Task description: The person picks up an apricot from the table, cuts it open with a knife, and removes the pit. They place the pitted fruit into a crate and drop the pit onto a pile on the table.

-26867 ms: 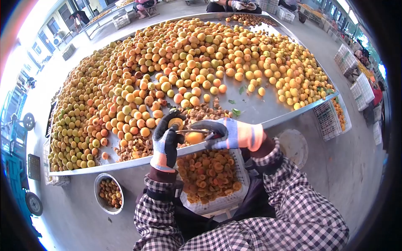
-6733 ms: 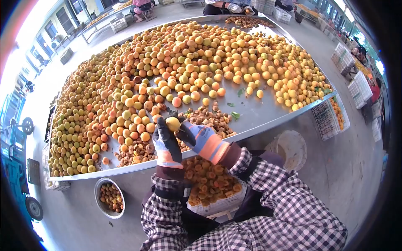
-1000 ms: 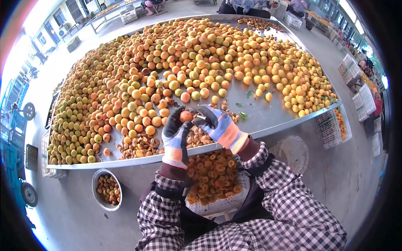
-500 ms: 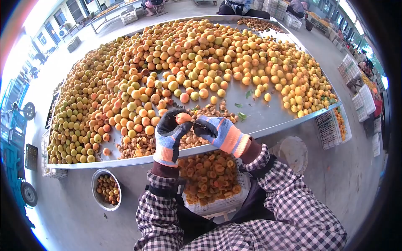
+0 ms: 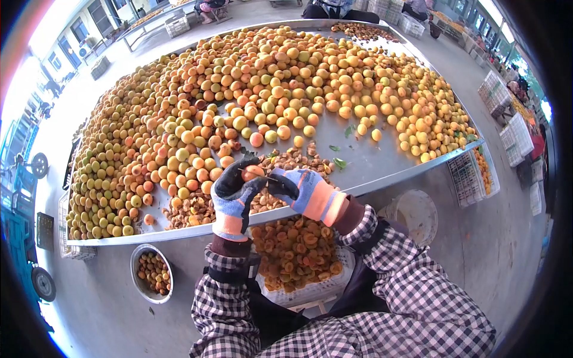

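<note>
Head view: a reddish-orange fruit [image 5: 252, 173] is held a little left of the frame's centre, above the near edge of a metal table [image 5: 382, 160]. The left hand [image 5: 234, 200], in a black, blue and orange glove, stands nearly upright under it, with thumb and fingers curled round and pinching the fruit at its sides. The right hand [image 5: 307, 191] reaches in from the right with the back of the glove turned up, its bent fingers pointing left and drawn close together just beside the fruit; whether they grip anything is too small to tell. The left forearm, in a checked sleeve [image 5: 224, 298], rises almost straight from the bottom edge, while the right forearm slants up and left from the lower right. Brown scraps [image 5: 298, 160] lie just behind the hands, and whole fruits [image 5: 262, 71] spread over the table toward the upper left and upper right. Below the hands, at lower centre, a white crate [image 5: 348, 265] holds orange halves [image 5: 295, 253]. A bowl [image 5: 135, 277] with brownish pieces sits at lower left, and a pale bucket [image 5: 425, 218] right of centre.
</note>
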{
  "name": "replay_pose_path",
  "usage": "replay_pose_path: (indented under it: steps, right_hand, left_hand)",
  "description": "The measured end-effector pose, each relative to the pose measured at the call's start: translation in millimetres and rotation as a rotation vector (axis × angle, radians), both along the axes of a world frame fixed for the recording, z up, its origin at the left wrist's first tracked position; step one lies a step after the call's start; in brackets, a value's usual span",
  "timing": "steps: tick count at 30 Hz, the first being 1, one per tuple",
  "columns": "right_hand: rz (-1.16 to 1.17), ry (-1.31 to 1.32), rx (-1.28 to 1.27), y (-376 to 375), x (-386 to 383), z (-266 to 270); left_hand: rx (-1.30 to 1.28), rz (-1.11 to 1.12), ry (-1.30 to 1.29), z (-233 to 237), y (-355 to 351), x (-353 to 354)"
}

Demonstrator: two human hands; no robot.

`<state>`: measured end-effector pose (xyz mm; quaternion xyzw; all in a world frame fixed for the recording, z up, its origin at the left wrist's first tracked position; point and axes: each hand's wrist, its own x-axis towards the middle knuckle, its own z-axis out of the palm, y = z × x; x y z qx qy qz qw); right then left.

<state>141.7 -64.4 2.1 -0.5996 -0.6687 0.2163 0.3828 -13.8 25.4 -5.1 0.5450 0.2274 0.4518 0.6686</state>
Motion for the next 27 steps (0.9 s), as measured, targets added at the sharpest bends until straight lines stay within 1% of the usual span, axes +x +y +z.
replay_pose_path:
  steps: [2,4,5,7,8,10,11,14,16,18,20,21,23,24,26,27]
  right_hand:
    - [0.002,0.032,0.021,2.5,-0.4,-7.2]
    - [0.004,0.036,0.048,1.7,-2.9,-3.1]
    - [0.005,0.036,0.05,3.1,-4.8,-3.3]
    - [-0.026,0.113,0.113,3.6,-7.9,-6.7]
    - [-0.027,0.112,0.113,4.0,-8.1,-8.5]
    - [-0.038,0.083,0.114,6.3,-8.4,-13.1]
    - [-0.038,0.083,0.113,8.2,-8.1,-16.8]
    - [-0.066,0.007,0.101,9.9,-7.2,-22.5]
    - [-0.094,-0.034,0.013,7.9,-7.6,-15.5]
    - [-0.14,-0.069,-0.005,6.6,-8.5,-10.6]
    - [-0.183,-0.107,-0.025,7.1,-9.8,-6.5]
    - [-0.206,-0.125,-0.035,7.2,-10.2,-5.3]
    - [-0.229,-0.145,-0.047,7.1,-10.0,-6.6]
    - [-0.228,-0.141,-0.036,7.6,-9.5,-9.7]
    - [-0.231,-0.137,-0.027,7.7,-8.3,-11.2]
    - [-0.209,-0.102,-0.021,7.5,-7.9,-10.5]
  left_hand:
    - [0.046,0.005,0.03,1.2,-1.3,1.1]
    - [-0.032,-0.036,-0.041,0.2,-2.3,-0.5]
    - [-0.031,-0.035,-0.041,-3.4,-1.7,0.1]
    - [-0.093,-0.047,-0.123,-10.5,-3.5,6.7]
    - [-0.093,-0.048,-0.123,-12.8,-6.7,9.8]
    - [-0.234,-0.109,-0.239,-5.1,-15.6,15.0]
    - [-0.273,-0.2,-0.268,-3.6,-17.2,13.0]
    - [-0.317,-0.258,-0.331,2.5,-15.5,12.6]
    - [-0.334,-0.248,-0.325,2.7,-14.9,13.1]
    - [-0.351,-0.238,-0.319,4.3,-16.1,13.2]
    - [-0.266,-0.254,-0.144,9.5,-17.5,12.4]
    - [-0.265,-0.255,-0.146,8.6,-17.5,13.1]
    - [-0.343,-0.185,-0.11,5.5,-18.2,15.1]
    - [-0.344,-0.186,-0.11,8.6,-18.6,14.3]
    - [-0.271,-0.243,0.007,17.8,-18.1,11.8]
    - [-0.272,-0.246,0.008,15.0,-16.3,11.9]
